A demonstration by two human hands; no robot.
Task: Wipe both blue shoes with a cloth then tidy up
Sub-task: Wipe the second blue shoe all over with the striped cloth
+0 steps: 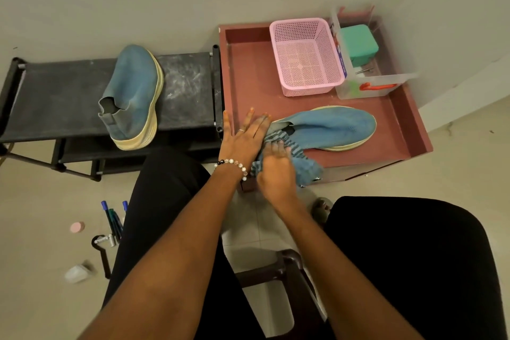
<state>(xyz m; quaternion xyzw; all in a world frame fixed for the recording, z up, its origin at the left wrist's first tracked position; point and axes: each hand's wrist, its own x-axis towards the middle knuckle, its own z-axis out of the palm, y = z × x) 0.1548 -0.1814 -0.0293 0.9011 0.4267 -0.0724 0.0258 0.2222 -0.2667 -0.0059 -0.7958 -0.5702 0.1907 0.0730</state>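
One blue shoe [328, 127] with a cream sole lies on its side on the dark red tray table [254, 85], toe to the right. My left hand [244, 136] rests flat, fingers straight, against its heel end. My right hand [276, 171] holds a blue striped cloth [303, 165] against the shoe's heel and near side; the image is blurred there. The other blue shoe [132, 96] lies on its side on the black shoe rack [55, 96] to the left, untouched.
An empty pink basket [306, 58] and a clear box [367, 85] holding a teal container [358, 44] stand at the back of the tray. Markers [111, 221] and small items lie on the floor at left. My knees in black frame a brown stool [289, 265].
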